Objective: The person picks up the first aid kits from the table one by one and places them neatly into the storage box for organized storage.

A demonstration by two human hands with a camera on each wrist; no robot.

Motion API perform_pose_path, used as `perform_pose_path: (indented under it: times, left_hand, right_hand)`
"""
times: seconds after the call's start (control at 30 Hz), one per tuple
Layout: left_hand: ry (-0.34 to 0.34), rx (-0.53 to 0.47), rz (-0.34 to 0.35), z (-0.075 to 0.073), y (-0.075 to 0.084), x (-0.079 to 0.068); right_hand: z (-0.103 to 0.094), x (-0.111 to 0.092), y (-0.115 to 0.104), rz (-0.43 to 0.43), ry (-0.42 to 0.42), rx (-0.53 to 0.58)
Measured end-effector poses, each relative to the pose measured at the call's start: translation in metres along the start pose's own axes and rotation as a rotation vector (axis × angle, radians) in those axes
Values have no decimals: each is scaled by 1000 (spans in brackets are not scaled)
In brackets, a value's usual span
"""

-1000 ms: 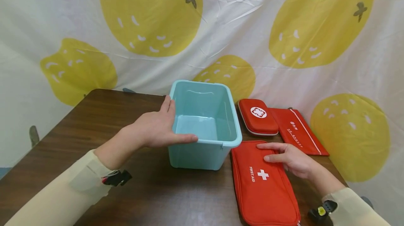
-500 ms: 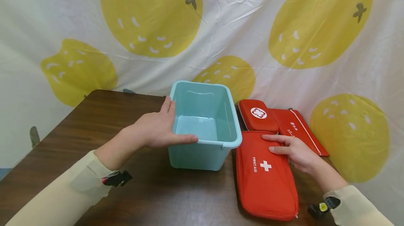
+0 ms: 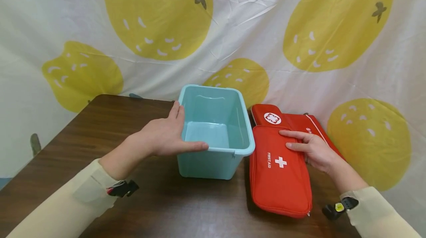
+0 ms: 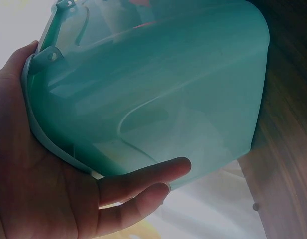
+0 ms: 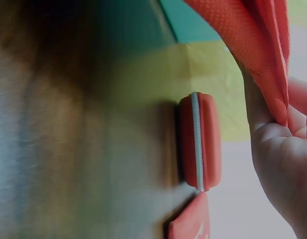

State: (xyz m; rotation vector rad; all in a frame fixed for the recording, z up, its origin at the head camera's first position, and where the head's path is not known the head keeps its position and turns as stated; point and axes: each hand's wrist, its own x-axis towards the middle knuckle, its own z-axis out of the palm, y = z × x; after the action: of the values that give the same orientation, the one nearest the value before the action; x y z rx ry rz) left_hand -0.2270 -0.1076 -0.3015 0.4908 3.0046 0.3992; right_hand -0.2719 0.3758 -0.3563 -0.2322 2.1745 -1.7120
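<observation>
1. Red fabric pouch (image 3: 279,184), 4 o'clock from the bin (image 3: 209,165): looks soft, light, probably floppy if held one-sided. I'd support underneath too.
2. Right hand (image 3: 317,151) pinches its 1 o'clock edge; left hand (image 3: 163,134), spread, straight-ish fingers, braces the bin.
3. Bin rim crowds 10 o'clock; tabletop (image 3: 199,212) stretches toward 8.

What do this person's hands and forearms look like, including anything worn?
The left hand and right hand wear no gloves. The left sleeve and right sleeve are pale cream, the left with a greyish, translucent-looking patch at its cuff. The left wrist device is black with a red part; the right wrist device is black with a yellow spot.
</observation>
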Motion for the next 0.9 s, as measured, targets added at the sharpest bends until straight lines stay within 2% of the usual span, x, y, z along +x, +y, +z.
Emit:
perform_pose_path:
  times: [0.27,0.9]
  left_hand:
    - [11,3,3,0,0,0]
    - [5,-10,-4,1,1,-2]
  right_hand:
    - [-8,5,-16,-25,-10,74]
    - [-37,8,-61,-144,81,203]
